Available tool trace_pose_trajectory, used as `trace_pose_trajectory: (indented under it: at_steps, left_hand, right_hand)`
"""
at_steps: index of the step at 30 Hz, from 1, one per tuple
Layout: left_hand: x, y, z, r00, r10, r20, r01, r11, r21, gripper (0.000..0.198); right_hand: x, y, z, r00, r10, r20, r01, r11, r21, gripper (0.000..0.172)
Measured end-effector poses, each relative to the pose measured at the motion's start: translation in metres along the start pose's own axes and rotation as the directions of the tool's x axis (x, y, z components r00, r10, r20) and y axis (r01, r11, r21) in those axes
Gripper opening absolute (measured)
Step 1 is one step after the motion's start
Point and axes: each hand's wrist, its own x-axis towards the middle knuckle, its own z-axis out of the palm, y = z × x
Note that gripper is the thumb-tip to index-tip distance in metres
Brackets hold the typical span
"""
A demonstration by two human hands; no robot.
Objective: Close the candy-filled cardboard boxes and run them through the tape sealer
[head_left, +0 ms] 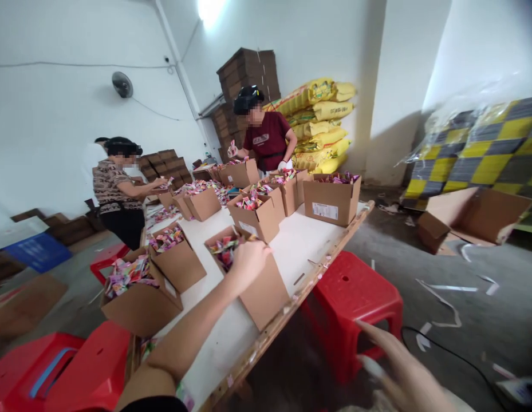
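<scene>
My left hand (247,261) reaches forward over an open cardboard box (261,292) of colourful small packets on the white table (291,240). Its fingers curl at the box's top edge, and I cannot see whether they hold a packet. My right hand (397,366) hangs low at the bottom right, off the table, fingers stretched out and apart, holding nothing, near a red plastic stool (351,292).
Several more open boxes of packets (171,257) stand along the table. Two other people work at the far end (268,140) and left side (117,189). Red stools (77,366) sit near left. Yellow sacks (321,123), stacked cartons and an empty box (472,217) stand beyond.
</scene>
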Motion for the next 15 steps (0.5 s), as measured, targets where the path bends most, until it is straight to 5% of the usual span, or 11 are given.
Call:
trace_pose_trajectory:
  at_steps: [2, 4, 6, 8, 9, 11, 15]
  left_hand:
    - [-0.015, 0.018, -0.019, 0.996, 0.081, 0.044, -0.081, 0.997, 0.001, 0.032]
    - [-0.028, 0.014, -0.040, 0.993, 0.117, 0.012, -0.116, 0.993, -0.024, 0.030]
    - [-0.033, -0.014, -0.057, 0.991, 0.041, -0.129, -0.058, 0.990, -0.127, 0.030]
    - [-0.025, -0.058, -0.061, 0.929, -0.186, -0.321, 0.080, 0.946, -0.316, 0.033]
    - [-0.017, -0.082, -0.057, 0.871, -0.330, -0.364, 0.149, 0.883, -0.446, 0.034]
    - [0.003, -0.125, -0.034, 0.782, -0.556, -0.281, 0.243, 0.688, -0.684, 0.034]
    - [0.030, -0.162, 0.041, 0.760, -0.645, 0.080, 0.416, 0.387, -0.823, 0.028]
  right_hand:
    - [0.025, -0.048, 0.030, 0.992, -0.114, 0.048, 0.107, 0.986, 0.125, 0.048]
    - [0.050, -0.097, 0.052, 0.982, -0.186, 0.016, 0.178, 0.958, 0.225, 0.055]
    - [0.074, -0.136, 0.065, 0.966, -0.258, -0.014, 0.254, 0.936, 0.245, 0.061]
    - [0.094, -0.159, 0.074, 0.946, -0.324, -0.007, 0.318, 0.927, 0.200, 0.069]
    - [0.103, -0.165, 0.078, 0.940, -0.341, 0.003, 0.336, 0.927, 0.166, 0.072]
    - [0.116, -0.172, 0.085, 0.944, -0.329, 0.004, 0.327, 0.940, 0.099, 0.066]
    - [0.125, -0.179, 0.093, 0.968, -0.243, -0.059, 0.245, 0.969, 0.036, 0.037]
